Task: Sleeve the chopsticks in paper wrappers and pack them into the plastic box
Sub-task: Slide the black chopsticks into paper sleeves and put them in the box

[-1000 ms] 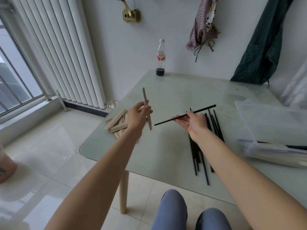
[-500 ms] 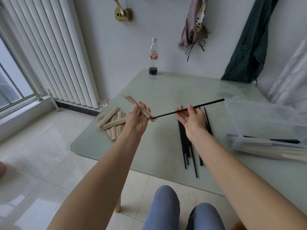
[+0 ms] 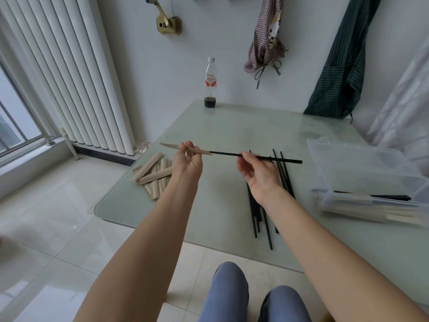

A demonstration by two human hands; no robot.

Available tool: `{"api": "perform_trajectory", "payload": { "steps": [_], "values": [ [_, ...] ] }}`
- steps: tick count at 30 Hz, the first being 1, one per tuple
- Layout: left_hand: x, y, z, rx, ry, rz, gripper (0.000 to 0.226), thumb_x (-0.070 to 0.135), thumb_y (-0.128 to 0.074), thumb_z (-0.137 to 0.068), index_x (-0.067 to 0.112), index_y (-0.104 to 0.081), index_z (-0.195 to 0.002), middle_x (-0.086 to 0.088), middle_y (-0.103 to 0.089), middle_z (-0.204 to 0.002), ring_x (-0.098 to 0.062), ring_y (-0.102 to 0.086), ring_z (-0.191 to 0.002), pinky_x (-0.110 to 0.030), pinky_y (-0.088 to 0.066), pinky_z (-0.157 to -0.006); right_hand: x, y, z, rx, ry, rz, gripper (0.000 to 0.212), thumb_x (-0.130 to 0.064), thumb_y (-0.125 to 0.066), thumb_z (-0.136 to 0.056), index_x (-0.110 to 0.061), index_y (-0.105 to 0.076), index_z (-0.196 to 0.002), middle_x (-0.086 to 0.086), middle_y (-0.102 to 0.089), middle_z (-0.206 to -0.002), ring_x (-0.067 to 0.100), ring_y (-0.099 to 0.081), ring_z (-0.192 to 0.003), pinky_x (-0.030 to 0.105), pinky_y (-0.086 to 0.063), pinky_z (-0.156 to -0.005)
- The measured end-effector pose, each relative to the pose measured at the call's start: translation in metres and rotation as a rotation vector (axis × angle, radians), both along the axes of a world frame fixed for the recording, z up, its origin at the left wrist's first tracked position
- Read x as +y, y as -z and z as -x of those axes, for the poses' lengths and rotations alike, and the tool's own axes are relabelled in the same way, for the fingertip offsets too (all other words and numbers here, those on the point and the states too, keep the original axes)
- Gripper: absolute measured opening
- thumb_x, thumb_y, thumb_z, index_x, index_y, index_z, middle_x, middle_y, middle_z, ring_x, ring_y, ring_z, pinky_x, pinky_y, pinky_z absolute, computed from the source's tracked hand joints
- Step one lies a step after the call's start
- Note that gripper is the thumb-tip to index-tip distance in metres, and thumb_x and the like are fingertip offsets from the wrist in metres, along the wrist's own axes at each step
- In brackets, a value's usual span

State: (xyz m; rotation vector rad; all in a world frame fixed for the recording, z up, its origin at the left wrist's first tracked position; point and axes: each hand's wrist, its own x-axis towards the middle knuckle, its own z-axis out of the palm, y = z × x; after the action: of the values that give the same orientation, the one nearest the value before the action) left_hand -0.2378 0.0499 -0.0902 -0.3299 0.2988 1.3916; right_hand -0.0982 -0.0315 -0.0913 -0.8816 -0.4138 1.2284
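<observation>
1. Head view: my left hand [image 3: 188, 162] is raised over the glass table [image 3: 222, 135], thumb and fingers pinched on a tan paper wrapper [image 3: 185, 148] that lies nearly level, its free end pointing left.
2. My right hand [image 3: 260, 173] pinches a black chopstick [image 3: 255, 156] between thumb and fingertips, partway along its length. The stick runs almost level from the wrapper's right end out past my hand to the right.
3. The chopstick's left tip meets the wrapper's mouth; how far it sits inside I cannot tell.
4. Below my left hand, near the table's left edge, lies a loose heap of empty wrappers [image 3: 152, 174], crossing one another.
5. Under and beyond my right wrist, bare black chopsticks [image 3: 267, 219] lie in a rough bundle on the glass, running toward me.
6. At the right edge stands the clear plastic box [image 3: 362, 173], lid up. Inside, near its front wall, lie sleeved chopsticks [image 3: 371, 201] with dark ends showing.
7. At the far side of the table stands a bottle [image 3: 210, 83] with a little dark liquid at the bottom.
8. My knees, in blue trousers [image 3: 229, 291], show below the table's near edge.
</observation>
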Motion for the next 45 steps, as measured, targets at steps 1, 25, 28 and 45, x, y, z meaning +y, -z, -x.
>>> {"api": "perform_trajectory", "payload": {
  "steps": [1, 25, 28, 45],
  "values": [
    [-0.002, -0.002, -0.003, 0.008, -0.002, -0.011, 0.024, 0.015, -0.044, -0.099, 0.012, -0.054, -0.121, -0.002, -0.056, -0.086, -0.005, -0.062, -0.085, -0.022, -0.038, -0.099, 0.000, 0.000, 0.003, -0.012, -0.032, -0.010, 0.011, 0.005, -0.061, -0.085, 0.000, -0.062, -0.076, 0.002, -0.067, -0.059, 0.009, -0.065, -0.053, 0.019, -0.056, -0.055],
    [-0.035, -0.002, -0.012, 0.718, 0.152, -0.215, 0.008, -0.006, -0.057, -0.088, -0.001, -0.057, -0.082, -0.012, -0.061, -0.086, -0.022, -0.064, -0.082, -0.021, -0.058, -0.070, 0.006, -0.009, 0.004, -0.052, -0.028, 0.037, 0.014, 0.001, -0.060, -0.088, -0.006, -0.058, -0.076, 0.006, -0.060, -0.072, 0.006, -0.063, -0.051, 0.017, -0.054, -0.053],
    [-0.038, 0.000, -0.015, 0.723, 0.192, -0.213, 0.004, -0.004, -0.058, -0.088, -0.002, -0.057, -0.086, -0.011, -0.063, -0.087, -0.020, -0.065, -0.081, -0.020, -0.058, -0.069, 0.008, -0.008, 0.004, -0.085, -0.081, 0.058, 0.010, -0.001, -0.062, -0.087, -0.007, -0.060, -0.079, 0.005, -0.060, -0.073, 0.007, -0.061, -0.057, 0.016, -0.054, -0.055],
    [-0.022, 0.021, 0.002, 0.728, 0.136, -0.072, 0.002, -0.001, -0.057, -0.090, 0.000, -0.056, -0.089, -0.010, -0.063, -0.088, -0.017, -0.066, -0.072, -0.023, -0.058, -0.066, 0.020, 0.023, -0.020, -0.784, -0.141, 0.305, 0.010, -0.001, -0.063, -0.085, -0.009, -0.057, -0.082, 0.007, -0.059, -0.077, 0.014, -0.055, -0.064, 0.023, -0.052, -0.060]
  ]
}}
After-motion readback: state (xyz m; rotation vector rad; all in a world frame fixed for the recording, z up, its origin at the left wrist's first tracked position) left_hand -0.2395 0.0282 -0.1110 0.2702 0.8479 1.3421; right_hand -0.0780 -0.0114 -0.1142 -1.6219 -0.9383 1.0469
